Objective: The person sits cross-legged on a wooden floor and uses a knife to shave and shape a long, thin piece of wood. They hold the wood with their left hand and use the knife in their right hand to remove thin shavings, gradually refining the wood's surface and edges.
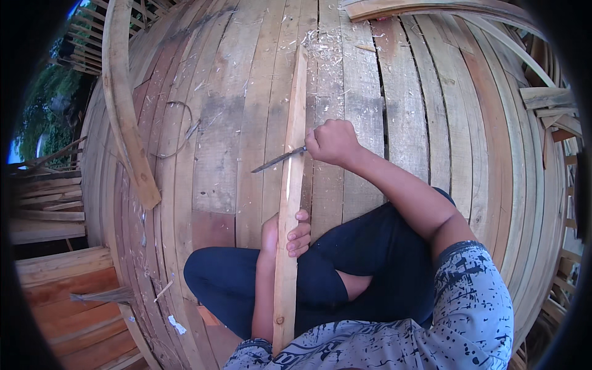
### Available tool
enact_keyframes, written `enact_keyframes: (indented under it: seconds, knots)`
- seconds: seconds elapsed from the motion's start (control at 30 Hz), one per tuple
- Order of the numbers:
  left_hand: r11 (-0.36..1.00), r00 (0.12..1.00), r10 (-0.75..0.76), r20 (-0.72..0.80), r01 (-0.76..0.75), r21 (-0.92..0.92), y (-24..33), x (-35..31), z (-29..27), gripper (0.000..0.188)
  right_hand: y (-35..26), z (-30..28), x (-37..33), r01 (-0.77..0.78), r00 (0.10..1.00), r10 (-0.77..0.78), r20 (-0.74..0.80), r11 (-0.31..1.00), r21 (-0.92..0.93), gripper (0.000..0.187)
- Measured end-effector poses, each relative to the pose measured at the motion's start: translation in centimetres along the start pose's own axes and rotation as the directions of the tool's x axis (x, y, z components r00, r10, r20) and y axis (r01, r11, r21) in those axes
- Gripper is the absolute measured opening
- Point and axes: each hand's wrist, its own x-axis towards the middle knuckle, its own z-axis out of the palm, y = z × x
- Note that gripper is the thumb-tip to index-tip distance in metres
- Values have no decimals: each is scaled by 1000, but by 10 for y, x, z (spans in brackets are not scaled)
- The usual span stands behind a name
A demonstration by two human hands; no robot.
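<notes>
A long, pale wooden strip point(293, 185) runs away from my body, its near end against my shirt and its far end above the floorboards. My left hand point(298, 235) wraps round the strip from beneath, with its fingertips curling over the right edge. In my right fist point(333, 142) is the handle of a knife point(276, 161), mostly hidden by the fingers. Its dark, narrow blade lies across the strip, beyond my left hand, and points to the left. A freshly cut light patch shows on the strip beside the blade.
I sit cross-legged on a plank floor point(216, 148). Wood shavings point(324, 49) are scattered beyond the strip. A long board point(126, 117) lies at the left, and more boards point(431, 8) lie at the far right. A thin loop point(185, 129) rests on the planks.
</notes>
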Motion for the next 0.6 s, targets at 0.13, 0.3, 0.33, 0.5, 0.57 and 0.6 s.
enact_keyframes:
  seconds: [0.13, 0.3, 0.33, 0.5, 0.57, 0.6]
  knots:
    - [999, 992, -1, 125, -5, 47, 1, -3, -7, 32, 13, -2, 13, -4, 999, 2, -37, 999, -37, 47]
    - [1000, 1000, 14, 25, -14, -14, -1, -1, -1, 33, 71, -1, 47, -148, 965, 125, -230, 985, -86, 48]
    - [1000, 1000, 14, 3, -13, -26, 0, 0, -1, 34, 62, 6, 34, -87, 984, 75, -163, 994, -70, 48]
    - [998, 999, 24, -32, -22, 64, 0, 0, 1, 34, 64, 7, 42, -40, 990, 39, -133, 999, -4, 49]
    - [998, 1000, 12, -20, -11, 65, -1, 4, 0, 33, 81, 12, 46, -158, 961, 140, -239, 986, -55, 49]
    - [997, 999, 14, 31, -16, 71, 2, 0, -4, 32, 64, 13, 42, -105, 980, 97, -176, 994, -41, 49]
